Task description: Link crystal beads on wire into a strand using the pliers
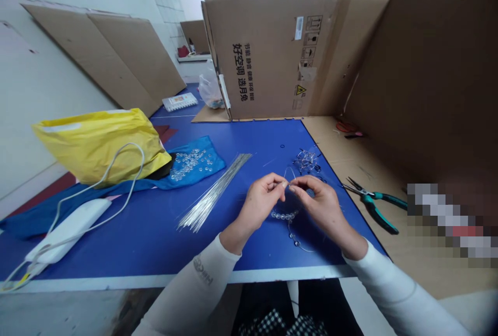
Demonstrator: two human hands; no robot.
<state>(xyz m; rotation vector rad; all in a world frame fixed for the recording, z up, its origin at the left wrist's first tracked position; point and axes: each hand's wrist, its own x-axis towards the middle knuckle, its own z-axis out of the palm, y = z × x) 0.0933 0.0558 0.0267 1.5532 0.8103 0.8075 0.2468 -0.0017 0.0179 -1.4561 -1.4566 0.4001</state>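
Observation:
My left hand [264, 198] and my right hand [321, 201] meet over the blue table, fingertips pinched close together. Between them they grip a thin clear wire [290, 170], which loops up above the fingertips. Below the hands hangs or lies a strand of clear beads [284, 216], with a curved tail carrying a few more beads. Whether the strand joins the wire in my fingers is hidden. Just beyond my right hand sits a small pile of clear and dark beadwork [306, 161]. To the left of my left hand lies a bundle of straight silvery wires [216, 193].
Loose clear beads [190, 164] rest on a blue cloth [212, 154] beside a yellow bag [101, 144]. A white power strip [70, 229] with its cord lies at left. Green-handled pliers [373, 201] are on cardboard at right. A tall cardboard box [272, 56] closes off the back.

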